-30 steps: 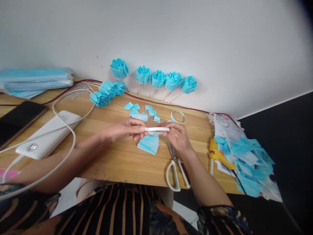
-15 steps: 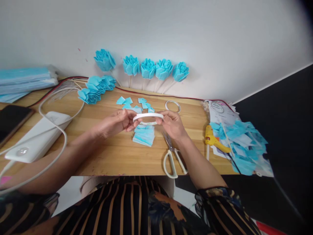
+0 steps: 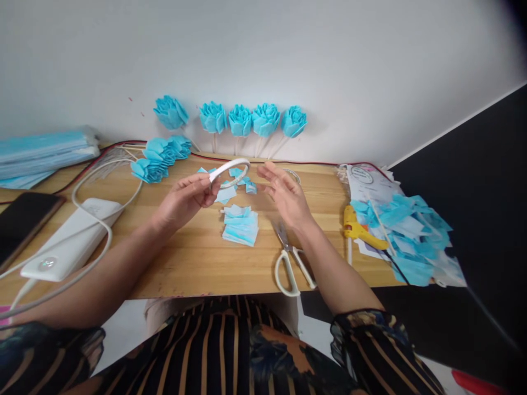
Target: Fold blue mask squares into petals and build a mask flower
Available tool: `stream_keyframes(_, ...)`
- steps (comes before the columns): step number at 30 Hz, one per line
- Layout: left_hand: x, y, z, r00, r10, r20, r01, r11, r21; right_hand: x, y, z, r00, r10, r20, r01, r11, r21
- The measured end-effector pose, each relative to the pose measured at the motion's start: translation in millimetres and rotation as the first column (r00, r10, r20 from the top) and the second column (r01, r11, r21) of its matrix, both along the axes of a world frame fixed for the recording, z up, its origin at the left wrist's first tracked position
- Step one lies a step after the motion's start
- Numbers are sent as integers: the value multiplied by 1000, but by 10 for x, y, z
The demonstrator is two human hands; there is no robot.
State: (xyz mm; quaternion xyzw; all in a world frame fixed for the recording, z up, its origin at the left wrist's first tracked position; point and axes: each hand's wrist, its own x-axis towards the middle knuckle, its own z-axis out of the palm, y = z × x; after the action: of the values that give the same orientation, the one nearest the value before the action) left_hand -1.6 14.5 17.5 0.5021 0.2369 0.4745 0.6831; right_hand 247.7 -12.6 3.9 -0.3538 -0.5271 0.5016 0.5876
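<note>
My left hand [image 3: 185, 198] pinches the rim of a white tape roll [image 3: 230, 168] and holds it tilted above the wooden table [image 3: 193, 258]. My right hand [image 3: 284, 196] hovers just right of the roll with its fingers spread, holding nothing. Below the two hands lies a small stack of blue paper squares [image 3: 241, 226]. Loose blue paper pieces [image 3: 230, 189] lie behind the roll. White-handled scissors [image 3: 290, 260] rest under my right wrist.
Blue paper flowers [image 3: 241, 119] lean on the wall; more [image 3: 158, 156] lie at back left. A white power bank [image 3: 68, 238] with cable and a dark phone [image 3: 20, 219] sit left. A yellow glue gun [image 3: 358, 230] and blue paper scraps [image 3: 411, 236] sit right. Another tape ring [image 3: 294, 174] lies behind my right hand.
My right hand let go of the tape roll and opened. My left hand raised the roll and tilted it up to the left.
</note>
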Motion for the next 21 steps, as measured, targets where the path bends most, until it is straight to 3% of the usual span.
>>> stream_keyframes(6, -8, -90, 7, 968, 18, -249, 22, 988, 154, 9, -71, 11, 976, 28, 216, -58, 989, 137)
stream_keyframes(10, -11, -102, -39, 950, 25, -311, 58, 965, 256, 34, -75, 21, 929, 69, 364, -147, 971, 190)
stream_keyframes(13, 31, -147, -20, 948, 192, -254, -98, 935, 342, 89, -51, 29, 932, 13, 363, -100, 970, 223)
stream_keyframes(15, 70, -256, 69, 909, 364, -202, -245, 860, 448, 146, -18, 19, 934, -130, 333, 56, 974, 221)
stream_keyframes(17, 104, -449, 230, 886, 431, -173, -250, 756, 605, 212, 35, -7, 910, -304, 283, 254, 946, 199)
stream_keyframes(18, 116, -570, 331, 895, 395, -207, -160, 718, 677, 243, 67, -24, 890, -380, 252, 343, 922, 182)
stream_keyframes(20, 126, -831, 539, 942, 149, -301, 173, 555, 814, 295, 136, -61, 855, -488, 177, 466, 872, 152)
stream_keyframes(21, 121, -960, 630, 930, 48, -363, 297, 480, 825, 313, 169, -77, 846, -516, 137, 498, 855, 144)
